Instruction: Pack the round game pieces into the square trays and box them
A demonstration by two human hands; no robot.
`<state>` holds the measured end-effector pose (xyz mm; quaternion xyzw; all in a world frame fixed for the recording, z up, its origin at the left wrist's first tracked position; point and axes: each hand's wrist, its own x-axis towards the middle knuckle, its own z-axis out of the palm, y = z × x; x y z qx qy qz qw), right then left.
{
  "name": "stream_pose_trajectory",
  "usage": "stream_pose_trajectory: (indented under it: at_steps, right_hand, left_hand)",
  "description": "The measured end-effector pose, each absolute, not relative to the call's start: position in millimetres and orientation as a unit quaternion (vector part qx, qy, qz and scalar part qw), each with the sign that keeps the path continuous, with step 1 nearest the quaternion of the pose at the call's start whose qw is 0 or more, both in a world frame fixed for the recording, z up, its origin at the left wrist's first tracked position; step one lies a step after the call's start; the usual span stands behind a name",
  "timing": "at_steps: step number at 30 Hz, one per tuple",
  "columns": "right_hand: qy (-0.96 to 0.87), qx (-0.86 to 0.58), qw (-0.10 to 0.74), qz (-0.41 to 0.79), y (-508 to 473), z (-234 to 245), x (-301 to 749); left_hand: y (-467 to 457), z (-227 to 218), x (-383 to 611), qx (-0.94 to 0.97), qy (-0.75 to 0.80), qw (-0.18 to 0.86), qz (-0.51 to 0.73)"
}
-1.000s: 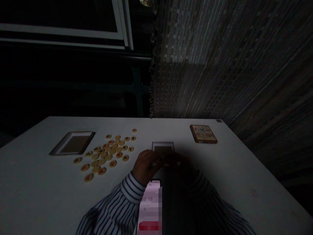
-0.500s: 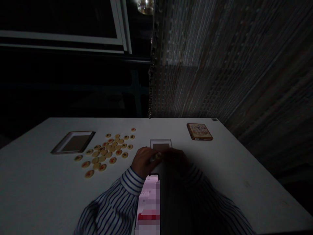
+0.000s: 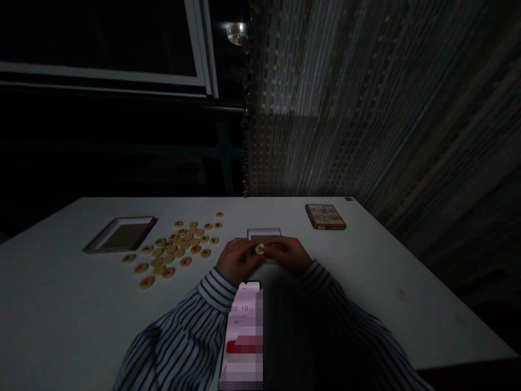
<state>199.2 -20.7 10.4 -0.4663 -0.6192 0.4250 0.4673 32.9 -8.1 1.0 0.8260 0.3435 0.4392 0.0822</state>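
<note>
Between my two hands is one round xiangqi piece (image 3: 260, 249), its dark character facing me. My left hand (image 3: 237, 259) pinches it from the left. From the other side, the fingers of my right hand (image 3: 291, 254) close on it too. Just behind them lies a shallow open box part (image 3: 264, 232) with pale walls and a brownish bottom, its near side hidden by my hands. To the left, many wooden xiangqi pieces (image 3: 179, 252) lie scattered, some with red or dark characters up, others blank side up.
A box lid or tray (image 3: 88, 248) lies open at the far left of the white table (image 3: 73, 326). A small printed box (image 3: 326, 216) sits at the back right. Below my left wrist, a lit phone (image 3: 238, 315) shows a timer. A string curtain (image 3: 325, 108) hangs behind.
The piece between my hands now shows its character face more squarely and brightly. The right hand looks better lit. My view has shifted slightly; the scattered pieces stay in place.
</note>
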Motion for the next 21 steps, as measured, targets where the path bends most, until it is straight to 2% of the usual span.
stream_pose_trajectory:
  at_steps: [13, 21]
  right_hand:
    - [-0.583, -0.456, 0.488, 0.463, -22.6, 17.1, 199.2]
    - [-0.619, -0.461, 0.465, 0.434, -23.6, 17.9, 201.6]
  left_hand:
    - [-11.6, 4.2, 36.8, 0.711, 0.381, 0.359, 0.47]
    - [-11.5, 5.1, 39.6, 0.63, 0.4, 0.455, 0.485]
